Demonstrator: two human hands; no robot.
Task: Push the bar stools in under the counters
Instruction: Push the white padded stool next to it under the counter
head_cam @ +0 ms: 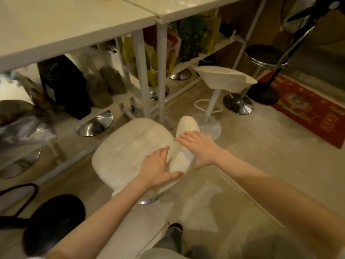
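A white padded bar stool with a low backrest stands in front of the white counters, just short of their white legs. My left hand lies flat on the seat where it meets the backrest. My right hand presses flat against the backrest's outer side, fingers spread. Neither hand grips anything. A second white stool with a scooped seat stands to the right near the counter. A black round stool with a chrome base is further right. A black stool sits at the lower left.
Shelves under the counters hold bags, a black package and yellow gift bags. Chrome stool bases show under the shelf. A black stand and a red mat lie at the right. My shoe is below.
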